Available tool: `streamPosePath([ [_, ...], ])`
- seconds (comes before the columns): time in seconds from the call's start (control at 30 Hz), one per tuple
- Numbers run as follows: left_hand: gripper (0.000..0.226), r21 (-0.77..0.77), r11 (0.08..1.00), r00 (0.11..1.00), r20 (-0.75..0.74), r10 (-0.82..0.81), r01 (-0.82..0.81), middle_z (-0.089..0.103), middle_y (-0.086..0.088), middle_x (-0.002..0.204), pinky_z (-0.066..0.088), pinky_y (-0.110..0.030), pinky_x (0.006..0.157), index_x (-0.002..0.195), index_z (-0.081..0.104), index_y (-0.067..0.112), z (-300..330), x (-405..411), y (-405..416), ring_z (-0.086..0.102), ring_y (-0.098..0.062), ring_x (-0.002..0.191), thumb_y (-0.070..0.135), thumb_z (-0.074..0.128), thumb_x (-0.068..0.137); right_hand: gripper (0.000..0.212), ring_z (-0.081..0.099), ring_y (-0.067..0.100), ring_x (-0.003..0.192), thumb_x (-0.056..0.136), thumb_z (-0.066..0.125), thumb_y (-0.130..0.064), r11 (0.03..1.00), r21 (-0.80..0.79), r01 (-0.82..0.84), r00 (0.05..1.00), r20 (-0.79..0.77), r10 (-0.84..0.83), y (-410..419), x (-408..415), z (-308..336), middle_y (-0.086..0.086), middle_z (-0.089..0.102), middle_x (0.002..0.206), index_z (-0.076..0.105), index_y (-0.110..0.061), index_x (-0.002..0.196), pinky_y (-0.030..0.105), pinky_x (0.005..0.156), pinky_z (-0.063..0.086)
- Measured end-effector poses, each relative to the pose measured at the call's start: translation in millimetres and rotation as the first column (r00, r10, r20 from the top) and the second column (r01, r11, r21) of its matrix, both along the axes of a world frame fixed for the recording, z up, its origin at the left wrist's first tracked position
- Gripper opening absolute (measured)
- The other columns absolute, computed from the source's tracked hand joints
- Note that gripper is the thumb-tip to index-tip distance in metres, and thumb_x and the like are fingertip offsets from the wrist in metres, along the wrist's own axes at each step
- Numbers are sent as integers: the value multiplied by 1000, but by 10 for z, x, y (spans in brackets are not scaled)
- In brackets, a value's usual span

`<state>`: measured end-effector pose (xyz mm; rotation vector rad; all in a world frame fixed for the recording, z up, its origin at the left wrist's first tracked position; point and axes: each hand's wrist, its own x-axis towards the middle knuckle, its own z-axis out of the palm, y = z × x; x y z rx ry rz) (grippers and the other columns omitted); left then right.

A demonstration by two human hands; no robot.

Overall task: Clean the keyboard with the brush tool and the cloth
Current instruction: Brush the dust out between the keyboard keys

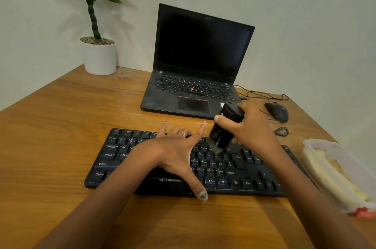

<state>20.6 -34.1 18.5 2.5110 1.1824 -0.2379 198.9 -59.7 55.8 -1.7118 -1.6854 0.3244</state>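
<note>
Head cam, biggest first: wooden desk (61, 126), open laptop (195, 69) at the far side with its screen dark, black keyboard (114, 159) lying near, across the middle. Clear tub (345, 157) at the right edge, cut off by the frame; pale stuff inside may be the cloth, I can't confirm. Left hand (177, 153) lies flat on the keys, fingers spread and straight, thumb reaching over the near edge, holding nothing, just pinning the board. Right hand (252, 128) is wrapped around the brush tool (225, 128), a black cylinder tilted with bristles down on the upper right key rows.

My read: brushing step, cloth not in use yet. To do it well I'd keep the left palm steady so the board doesn't skate, work row by row, and angle the bristles into the gaps, not just across the caps.

Bristle tips are blurred, so contact depth is unclear. Keys under the left palm are hidden. Mouse (277, 112) sits far right.
</note>
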Motion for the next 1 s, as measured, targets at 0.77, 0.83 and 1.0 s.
streamPosePath([
  [0.77,143,-17,1000,1000,6,7,-7,-3,-1,163,-20,-55,113,139,-39,38,13,3,-1,-12,-21,148,77,72,56,25,60,7,52,82,68,-33,999,-2,-46,994,-103,46,43,35,-53,2,64,72,60,-10,87,19,45,48],
  [0.83,144,-22,1000,1000,16,6,-6,-4,0,163,-21,-55,113,138,-40,38,7,7,-3,-13,-21,148,77,72,57,26,62,12,66,82,67,-32,999,23,38,999,-18,-38,84,86,-32,1,63,77,59,-9,90,25,55,52],
  [1.0,145,-18,1000,1000,14,11,-10,-4,-1,163,-19,-56,113,138,-41,34,9,-7,-2,-12,-21,148,78,71,57,25,62,11,61,81,68,-34,999,-17,-50,998,-46,49,86,-1,-17,-2,64,74,60,-12,88,23,54,52],
])
